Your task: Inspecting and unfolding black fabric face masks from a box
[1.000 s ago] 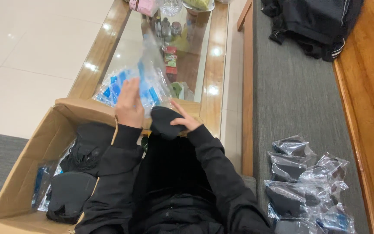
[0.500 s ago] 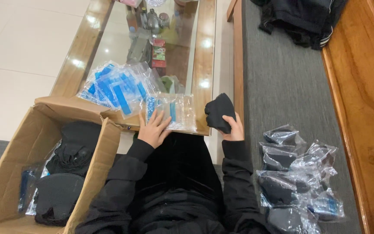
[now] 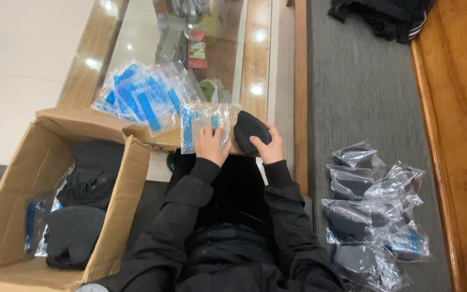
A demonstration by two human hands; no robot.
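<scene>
My right hand (image 3: 270, 147) grips a black folded fabric piece (image 3: 248, 130) at the near edge of the glass-topped table (image 3: 258, 59). My left hand (image 3: 211, 144) rests on a clear plastic bag with a blue strip (image 3: 204, 119), pinching its near edge beside the black piece. Both sleeves are black.
A pile of clear blue-striped bags (image 3: 144, 94) lies on the table to the left. An open cardboard box (image 3: 6, 216) at my left holds black pieces. Several bagged black pieces (image 3: 368, 216) lie on the grey bench cushion at my right. Dark clothing (image 3: 385, 16) lies farther back.
My right hand has brought the black piece leftward from the bench side, up next to the bag. My left hand stays on the bag. The camera view has shifted slightly.
</scene>
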